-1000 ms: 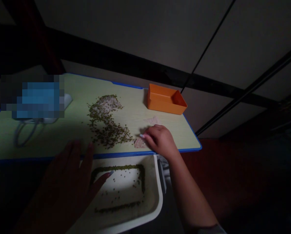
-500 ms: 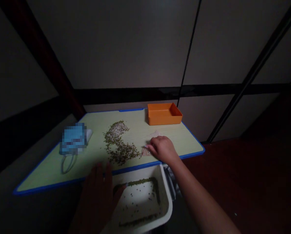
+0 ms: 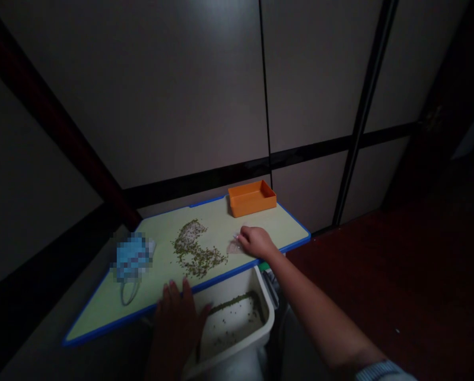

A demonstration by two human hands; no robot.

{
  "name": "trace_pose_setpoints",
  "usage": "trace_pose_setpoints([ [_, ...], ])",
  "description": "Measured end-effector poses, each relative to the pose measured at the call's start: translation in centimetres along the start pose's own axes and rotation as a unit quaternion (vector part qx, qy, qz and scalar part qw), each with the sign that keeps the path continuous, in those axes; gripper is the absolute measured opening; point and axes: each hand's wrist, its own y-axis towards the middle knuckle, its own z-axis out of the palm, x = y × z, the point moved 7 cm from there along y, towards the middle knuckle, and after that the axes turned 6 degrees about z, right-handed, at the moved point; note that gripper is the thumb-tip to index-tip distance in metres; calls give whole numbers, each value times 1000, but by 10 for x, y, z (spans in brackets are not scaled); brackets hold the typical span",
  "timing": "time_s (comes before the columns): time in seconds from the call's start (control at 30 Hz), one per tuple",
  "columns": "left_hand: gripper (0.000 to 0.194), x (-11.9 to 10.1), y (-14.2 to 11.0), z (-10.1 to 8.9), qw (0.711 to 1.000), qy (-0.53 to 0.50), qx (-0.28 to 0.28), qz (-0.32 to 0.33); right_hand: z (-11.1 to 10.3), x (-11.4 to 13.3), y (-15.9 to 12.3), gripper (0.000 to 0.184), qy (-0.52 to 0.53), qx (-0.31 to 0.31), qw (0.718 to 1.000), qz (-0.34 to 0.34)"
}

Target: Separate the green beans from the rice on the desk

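Observation:
My right hand is over the right part of the pale green tabletop, its fingers curled into a pinch. Under its fingertips lies a thin, see-through pinkish piece; whether the fingers grip it or something smaller, I cannot tell. Left of that hand, a curved spread of small green beans mixed with pale grains covers the table. My left hand has its fingers stretched out at the table's front edge, with the thumb over the left side of a white tub. Green beans line the tub's inner edges and dot its bottom.
An orange open box stands at the back right of the table. A light blue item with a loop, partly blurred, lies on the left. Behind the table rise grey panels; dark red floor shows on the right.
The view has swung right and up, so the table sits lower and further left. My right hand's fingers are curled tighter. My left hand stays by the tub with its fingers stretched out.

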Motion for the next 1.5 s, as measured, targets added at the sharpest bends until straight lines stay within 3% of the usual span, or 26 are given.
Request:
trace_pose_setpoints([
  [0.17,81,-2,1,2,1000,-18,2,5,3,10,-3,33,-50,25,998,-37],
  [0.43,72,-14,9,-19,999,-9,31,-37,3,15,-5,31,-96,11,994,-49],
  [0.67,74,-13,10,-23,997,-23,63,-36,5,9,-1,34,-137,2,991,5],
  [0.97,75,-15,12,-25,996,-28,70,-49,4,17,-6,32,-120,14,991,-51],
  [1.37,75,-16,13,-27,996,-23,69,-46,3,9,-2,35,-148,-4,989,17],
  [1.5,76,-16,13,-28,997,-28,65,-43,1,15,-5,35,-137,-7,990,-27],
])
